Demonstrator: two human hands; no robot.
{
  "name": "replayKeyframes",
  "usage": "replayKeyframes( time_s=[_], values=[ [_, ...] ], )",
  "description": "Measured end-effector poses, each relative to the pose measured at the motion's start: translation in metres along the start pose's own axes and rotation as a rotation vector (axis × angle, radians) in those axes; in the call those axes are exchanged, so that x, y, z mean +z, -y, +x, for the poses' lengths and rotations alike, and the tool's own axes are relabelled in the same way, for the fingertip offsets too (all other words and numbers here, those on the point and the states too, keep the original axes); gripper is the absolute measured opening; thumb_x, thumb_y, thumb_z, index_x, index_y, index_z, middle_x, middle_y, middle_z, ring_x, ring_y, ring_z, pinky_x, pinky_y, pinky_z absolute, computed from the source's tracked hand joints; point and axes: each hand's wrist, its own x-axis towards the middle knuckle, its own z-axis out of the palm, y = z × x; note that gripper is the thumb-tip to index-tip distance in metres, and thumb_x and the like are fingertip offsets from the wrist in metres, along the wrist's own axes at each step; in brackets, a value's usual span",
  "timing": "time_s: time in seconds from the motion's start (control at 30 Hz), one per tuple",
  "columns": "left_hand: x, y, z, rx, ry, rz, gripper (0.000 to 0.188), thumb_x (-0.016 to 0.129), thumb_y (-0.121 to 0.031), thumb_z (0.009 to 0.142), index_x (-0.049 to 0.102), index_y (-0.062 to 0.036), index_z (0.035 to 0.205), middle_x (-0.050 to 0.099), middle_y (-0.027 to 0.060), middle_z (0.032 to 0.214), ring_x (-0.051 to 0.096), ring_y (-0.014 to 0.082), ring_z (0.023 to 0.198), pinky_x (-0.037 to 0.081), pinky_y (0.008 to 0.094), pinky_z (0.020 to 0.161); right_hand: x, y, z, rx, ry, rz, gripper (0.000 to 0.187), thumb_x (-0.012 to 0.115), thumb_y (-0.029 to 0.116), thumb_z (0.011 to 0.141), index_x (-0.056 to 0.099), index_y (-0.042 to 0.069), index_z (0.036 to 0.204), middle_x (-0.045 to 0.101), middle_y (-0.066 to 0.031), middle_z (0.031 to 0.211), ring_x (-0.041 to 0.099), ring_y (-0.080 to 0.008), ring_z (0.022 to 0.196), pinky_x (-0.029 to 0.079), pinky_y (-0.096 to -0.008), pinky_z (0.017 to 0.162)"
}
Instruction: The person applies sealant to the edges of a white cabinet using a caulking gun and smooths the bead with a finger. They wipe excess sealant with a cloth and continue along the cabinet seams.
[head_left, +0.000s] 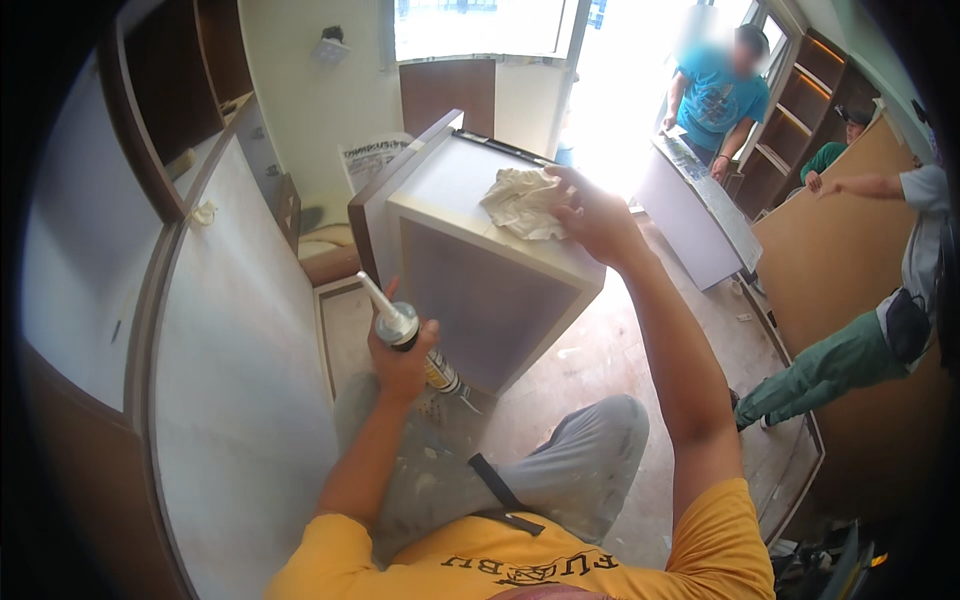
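A white drawer-like box (500, 295) with a brown front panel stands before me, tilted in the view. On its top side lies a crumpled cream cloth (520, 203), and my right hand (598, 218) pinches its right edge, pressing it to the surface. My left hand (402, 358) is wrapped round a caulking gun (440, 372) loaded with a sealant tube. The gun's white nozzle (374, 293) points up and away, beside the brown panel. Part of the gun's lower end is hard to make out against my leg.
On the left stands a long white panel (235, 370) with brown edging. Two more cabinet pieces, a white one (690, 215) and a large brown board (835, 270), are at the right, with several people around them. Dusty floor (570, 365) lies between.
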Motion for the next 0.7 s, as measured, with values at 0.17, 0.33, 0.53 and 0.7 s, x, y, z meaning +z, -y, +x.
replayKeyframes(
  time_s=[0.17, 0.33, 0.53, 0.7],
  values=[
    [0.009, -0.028, 0.003, -0.033, -0.002, -0.093, 0.071, 0.077, 0.001, 0.08, 0.049, 0.0008, 0.146, 0.063, 0.0014, 0.088, 0.064, 0.0105, 0.074, 0.056, 0.0267, 0.07, -0.021, 0.026, -0.028, -0.008, -0.415, -0.264, 0.025, 0.083, 0.007, 0.081, 0.059, 0.003, 0.076, 0.064, -0.0106, 0.083, 0.065, -0.0228, 0.079, 0.051, -0.0346, 0.072],
    [-0.027, -0.118, -0.002, 0.19, 0.005, -0.498, 0.075, 0.073, -0.005, 0.085, 0.037, 0.0069, 0.149, 0.066, 0.0083, 0.088, 0.069, 0.0179, 0.074, 0.06, 0.0334, 0.071, -0.049, 0.048, -0.142, -0.16, 0.045, 0.094, 0.018, 0.083, 0.011, 0.081, 0.068, 0.004, 0.077, 0.066, -0.0083, 0.078, 0.063, -0.0236, 0.071, 0.049, -0.0342, 0.068],
    [-0.061, -0.218, 0.011, 0.312, 0.242, -0.849, 0.068, 0.058, -0.035, 0.104, 0.029, 0.0069, 0.15, 0.062, 0.0123, 0.088, 0.068, 0.0225, 0.074, 0.061, 0.0397, 0.074, -0.001, -0.038, -0.264, 0.708, -0.301, 0.804, 0.008, 0.073, 0.0, 0.09, 0.07, 0.001, 0.096, 0.07, -0.0066, 0.093, 0.068, -0.0177, 0.09, 0.054, -0.0331, 0.086],
    [-0.038, -0.227, 0.01, 0.206, 0.328, -1.137, 0.045, 0.054, -0.037, 0.107, 0.043, 0.0014, 0.127, 0.057, 0.0111, 0.088, 0.064, 0.021, 0.079, 0.059, 0.0421, 0.082, 0.022, 0.011, -0.305, 0.487, -0.081, 0.767, 0.06, 0.083, 0.008, 0.085, 0.055, 0.004, 0.138, 0.06, -0.0087, 0.131, 0.062, -0.0218, 0.117, 0.052, -0.0377, 0.102]
  ],
)
